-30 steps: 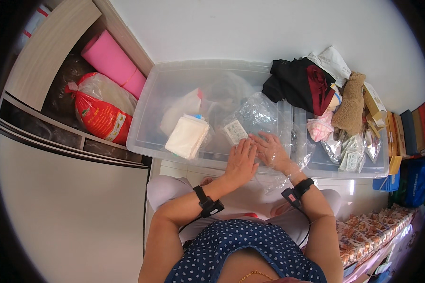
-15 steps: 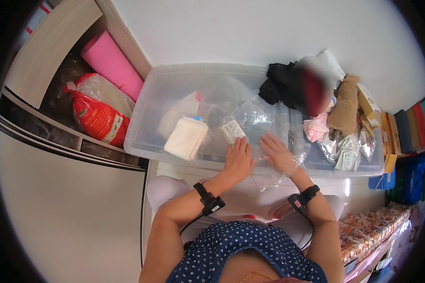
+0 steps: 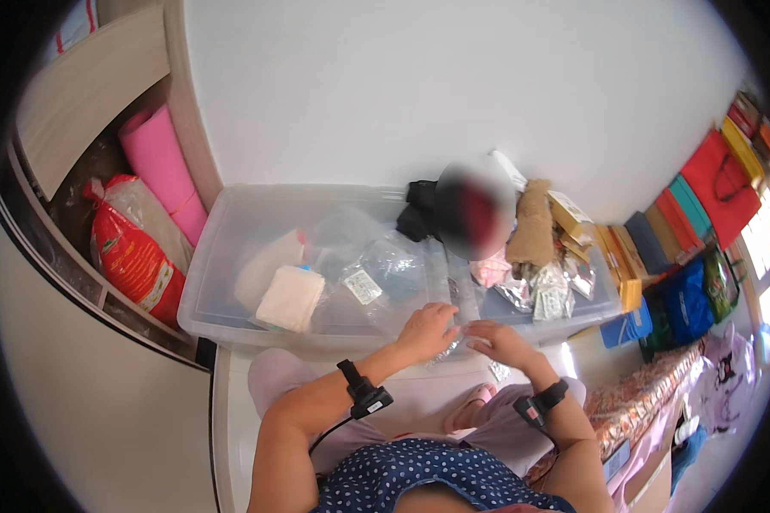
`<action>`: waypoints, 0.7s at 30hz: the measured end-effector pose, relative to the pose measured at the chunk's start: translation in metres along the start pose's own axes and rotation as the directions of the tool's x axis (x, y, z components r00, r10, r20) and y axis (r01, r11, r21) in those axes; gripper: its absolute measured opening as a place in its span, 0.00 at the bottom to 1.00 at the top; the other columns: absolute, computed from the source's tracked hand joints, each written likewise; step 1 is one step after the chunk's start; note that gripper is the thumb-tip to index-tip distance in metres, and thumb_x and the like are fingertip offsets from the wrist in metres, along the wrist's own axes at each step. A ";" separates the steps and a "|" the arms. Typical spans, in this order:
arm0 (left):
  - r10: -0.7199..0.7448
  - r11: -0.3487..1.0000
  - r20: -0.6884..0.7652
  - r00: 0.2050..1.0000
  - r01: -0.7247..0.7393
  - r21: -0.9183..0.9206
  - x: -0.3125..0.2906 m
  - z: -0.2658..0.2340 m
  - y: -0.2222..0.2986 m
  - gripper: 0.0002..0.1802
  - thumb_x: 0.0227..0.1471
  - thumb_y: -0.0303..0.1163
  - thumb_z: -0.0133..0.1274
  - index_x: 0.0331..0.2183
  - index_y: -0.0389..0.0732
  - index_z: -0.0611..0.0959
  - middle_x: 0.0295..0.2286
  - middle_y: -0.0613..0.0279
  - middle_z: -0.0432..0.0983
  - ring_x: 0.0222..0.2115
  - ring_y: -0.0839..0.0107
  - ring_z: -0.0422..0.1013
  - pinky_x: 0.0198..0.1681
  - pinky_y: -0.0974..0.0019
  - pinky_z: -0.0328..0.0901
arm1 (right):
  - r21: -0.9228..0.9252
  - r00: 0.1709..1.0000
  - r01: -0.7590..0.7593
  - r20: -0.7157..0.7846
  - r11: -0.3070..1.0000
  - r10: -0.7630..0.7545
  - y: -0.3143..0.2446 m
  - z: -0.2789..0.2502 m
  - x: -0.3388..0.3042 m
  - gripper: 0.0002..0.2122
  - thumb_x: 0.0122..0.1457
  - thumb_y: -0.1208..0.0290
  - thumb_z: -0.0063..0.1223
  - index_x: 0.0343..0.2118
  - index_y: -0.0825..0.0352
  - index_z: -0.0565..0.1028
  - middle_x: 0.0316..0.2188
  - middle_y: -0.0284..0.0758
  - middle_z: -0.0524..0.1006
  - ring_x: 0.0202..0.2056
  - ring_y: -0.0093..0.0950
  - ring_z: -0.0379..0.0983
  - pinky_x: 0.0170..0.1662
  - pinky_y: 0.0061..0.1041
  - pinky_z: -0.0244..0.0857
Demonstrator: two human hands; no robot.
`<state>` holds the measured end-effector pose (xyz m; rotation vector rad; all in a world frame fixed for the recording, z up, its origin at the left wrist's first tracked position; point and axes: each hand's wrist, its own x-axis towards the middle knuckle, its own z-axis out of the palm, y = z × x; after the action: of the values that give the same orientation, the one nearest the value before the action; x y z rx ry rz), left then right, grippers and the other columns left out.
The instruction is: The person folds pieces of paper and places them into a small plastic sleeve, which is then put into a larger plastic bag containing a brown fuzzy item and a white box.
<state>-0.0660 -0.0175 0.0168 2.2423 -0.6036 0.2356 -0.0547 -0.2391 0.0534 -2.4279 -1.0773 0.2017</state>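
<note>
A clear plastic bag (image 3: 391, 267) lies flat on the translucent lid of a storage box (image 3: 231, 205), with a white printed card (image 3: 363, 287) in or under its film. My left hand (image 3: 428, 332) is at the bag's near right edge, fingers closed on the film. Close beside it, my right hand (image 3: 502, 344) has bent fingers pressed together on the same gathered edge. The fingertips nearly meet, and the film between them is small and partly hidden. Left of the bag sits a cream folded cloth (image 3: 291, 298) in clear wrapping.
To the right lie a black cloth item (image 3: 417, 211), a brown plush cloth (image 3: 532, 227), a pink bundle (image 3: 490, 271) and several silvery packets (image 3: 553, 295). A cabinet holds a pink roll (image 3: 164, 162) and a red bag (image 3: 133, 261). Bright gift bags (image 3: 719, 179) stand far right.
My hands, apart and spread over the bag before, have come together at its near right edge and closed on the film. The view has tilted up and turned right.
</note>
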 end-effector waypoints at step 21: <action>-0.194 0.201 0.635 0.748 0.664 -0.720 0.092 0.084 0.126 0.12 0.57 0.37 0.48 0.40 0.41 0.76 0.38 0.60 0.76 0.39 0.69 0.72 0.42 0.64 0.66 | 0.908 0.415 0.116 -0.412 0.402 0.811 0.083 -0.061 -0.152 0.13 0.61 0.62 0.49 0.43 0.66 0.76 0.33 0.30 0.79 0.37 0.19 0.74 0.40 0.20 0.64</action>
<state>-0.0497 -0.1844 0.0741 1.1417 -0.1256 -0.7855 -0.0838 -0.4206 0.0591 -1.3676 0.2236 -0.2668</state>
